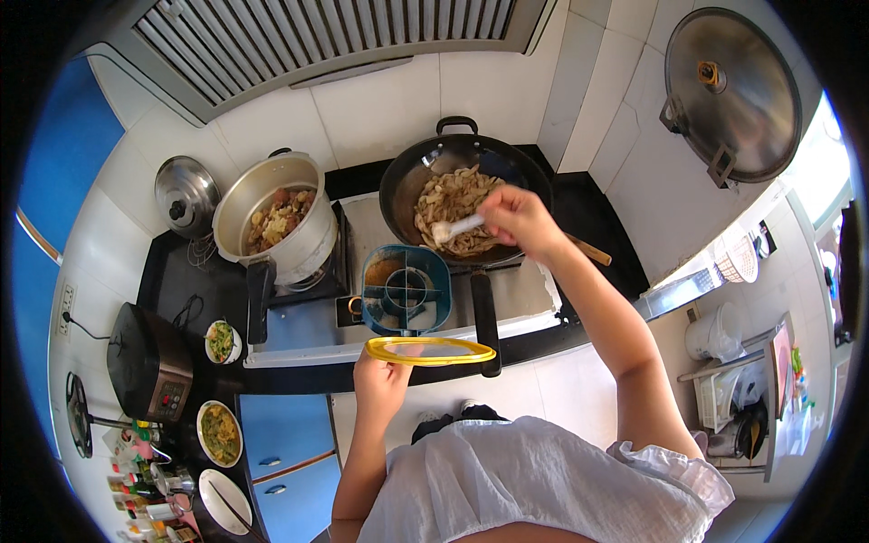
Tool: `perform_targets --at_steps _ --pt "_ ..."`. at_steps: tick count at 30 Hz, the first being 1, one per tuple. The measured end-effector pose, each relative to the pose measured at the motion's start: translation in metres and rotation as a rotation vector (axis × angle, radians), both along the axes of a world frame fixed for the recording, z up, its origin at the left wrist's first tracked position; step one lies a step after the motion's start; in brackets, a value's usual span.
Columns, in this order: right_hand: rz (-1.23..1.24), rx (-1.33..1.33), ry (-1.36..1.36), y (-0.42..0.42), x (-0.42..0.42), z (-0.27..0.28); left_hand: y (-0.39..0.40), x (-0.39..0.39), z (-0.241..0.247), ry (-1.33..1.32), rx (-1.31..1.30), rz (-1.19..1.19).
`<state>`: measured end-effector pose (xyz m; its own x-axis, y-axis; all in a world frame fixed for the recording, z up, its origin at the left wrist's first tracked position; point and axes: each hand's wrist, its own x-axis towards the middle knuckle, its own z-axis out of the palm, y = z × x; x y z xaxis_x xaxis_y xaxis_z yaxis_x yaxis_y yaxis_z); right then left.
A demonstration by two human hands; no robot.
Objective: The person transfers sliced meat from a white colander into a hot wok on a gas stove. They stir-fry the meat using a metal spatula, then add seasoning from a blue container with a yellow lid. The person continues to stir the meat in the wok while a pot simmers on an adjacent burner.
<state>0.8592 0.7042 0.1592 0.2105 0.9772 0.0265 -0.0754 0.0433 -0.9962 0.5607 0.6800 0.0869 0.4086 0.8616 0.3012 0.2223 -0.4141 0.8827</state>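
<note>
My right hand [519,220] grips a small white seasoning spoon [463,227], its bowl carrying something pale, over a black wok [400,197]. Sliced light-brown food [455,197] fills the bottom of the wok. Lower down, my left hand [381,385] holds up a lid with a yellow rim [431,360] and a see-through middle, tilted nearly edge-on. Just beyond that lid stands a teal divided seasoning box [445,292], uncovered, with brown and white powders in its compartments. A wooden handle [589,250] sticks out from the wok's right side, partly behind my right wrist.
An open pressure cooker pot [227,217] with meat pieces occupies the left burner. The wok's long black handle [485,319] projects over the counter's front edge. A rice cooker [146,366], a bowl of greens [223,341] and seasoning bottles line the left counter. The range hood [326,61] hangs above.
</note>
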Motion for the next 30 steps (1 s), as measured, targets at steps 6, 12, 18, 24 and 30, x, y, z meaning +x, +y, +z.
perform_targets --at_steps 6,12,18,24,30 --pt "-0.331 0.109 -0.499 0.07 0.07 -0.02 0.0 0.005 0.005 0.061 0.0 -0.005" --pt "-0.437 0.123 -0.947 0.084 0.09 0.004 -0.003 -0.003 -0.013 -0.051 -0.094 0.043" --pt "-0.213 0.325 -1.862 0.064 0.08 0.002 -0.006 -0.002 -0.004 -0.023 -0.134 0.053" --pt "-0.139 0.506 -1.405 0.043 0.012 0.034 -0.025 -0.028 -0.025 0.012 0.0 0.147" --pt "0.417 0.602 -0.969 -0.001 -0.098 0.051 -0.063 -0.076 -0.033 0.01 -0.1 0.237"
